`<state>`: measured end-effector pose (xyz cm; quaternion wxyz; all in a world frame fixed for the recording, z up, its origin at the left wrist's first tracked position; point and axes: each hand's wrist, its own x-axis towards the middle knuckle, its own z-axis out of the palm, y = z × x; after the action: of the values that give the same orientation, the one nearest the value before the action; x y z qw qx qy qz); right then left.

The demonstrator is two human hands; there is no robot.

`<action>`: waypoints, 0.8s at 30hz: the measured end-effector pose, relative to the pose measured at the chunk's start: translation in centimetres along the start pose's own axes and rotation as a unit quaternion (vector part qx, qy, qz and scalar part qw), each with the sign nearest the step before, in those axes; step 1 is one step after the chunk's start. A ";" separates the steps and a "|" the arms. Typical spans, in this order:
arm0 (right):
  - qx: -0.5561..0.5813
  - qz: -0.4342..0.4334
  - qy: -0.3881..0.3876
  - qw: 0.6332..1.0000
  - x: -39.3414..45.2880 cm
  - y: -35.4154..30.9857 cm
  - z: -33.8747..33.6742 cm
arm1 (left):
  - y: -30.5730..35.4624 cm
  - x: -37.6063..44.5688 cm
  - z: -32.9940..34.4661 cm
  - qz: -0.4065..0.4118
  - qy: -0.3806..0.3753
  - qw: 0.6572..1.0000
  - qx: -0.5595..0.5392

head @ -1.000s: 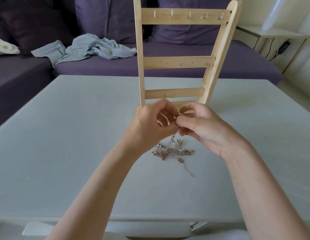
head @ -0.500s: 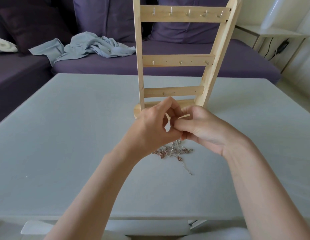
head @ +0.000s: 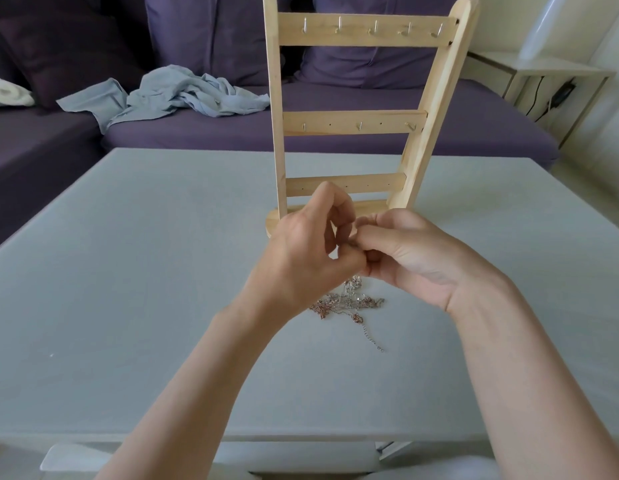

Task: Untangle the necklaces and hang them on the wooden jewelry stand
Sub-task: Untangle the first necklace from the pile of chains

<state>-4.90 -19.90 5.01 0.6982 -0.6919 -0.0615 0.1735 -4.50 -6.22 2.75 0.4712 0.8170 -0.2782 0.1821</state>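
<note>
A tangled heap of thin silver and rose-coloured necklaces (head: 349, 303) lies on the pale table (head: 128, 271), with one chain tail trailing toward me. A strand rises from the heap up to my fingers. My left hand (head: 301, 258) and my right hand (head: 408, 258) meet fingertip to fingertip just above the heap, both pinching that strand; the pinched part is hidden between the fingers. Behind my hands stands the wooden jewelry stand (head: 356, 123), a ladder-like frame with three crossbars and small metal hooks, all bare.
A purple sofa (head: 335, 133) runs along the table's far side, with a crumpled light-blue cloth (head: 169, 95) on its seat. A small white side table (head: 543, 74) with cables stands at the back right.
Both hands have stayed above the heap, with small finger movements on the strand. The heap itself has hardly shifted.
</note>
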 end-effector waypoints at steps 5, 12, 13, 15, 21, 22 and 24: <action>0.059 -0.013 0.034 0.998 0.0 -0.2 -0.2 | 0.4 0.5 -0.6 -0.097 0.046 0.975 -0.196; 0.093 -0.103 0.056 0.989 -0.2 -0.6 -0.4 | 0.5 0.6 -1.2 -0.116 0.044 0.944 -0.304; 0.088 -0.104 0.052 0.989 -0.2 -0.6 -0.3 | 0.4 0.6 -1.1 -0.116 0.039 0.945 -0.302; 0.070 -0.102 0.047 0.991 -0.1 -0.5 -0.1 | 0.3 0.6 -1.0 -0.117 0.031 0.948 -0.295; 0.049 -0.097 0.048 0.993 0.0 -0.5 0.3 | 0.3 0.7 -0.9 -0.115 0.027 0.957 -0.263; 0.043 -0.098 0.047 0.993 0.0 -0.5 0.3 | 0.1 0.7 -0.8 -0.107 0.023 0.964 -0.243; 0.035 -0.095 0.047 0.994 0.0 -0.4 0.3 | -0.1 0.6 -0.7 -0.087 0.011 0.978 -0.189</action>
<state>-4.95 -19.62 5.40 0.7373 -0.6654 -0.0885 0.0757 -4.00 -5.69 3.32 0.6343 0.7319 -0.2307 0.0936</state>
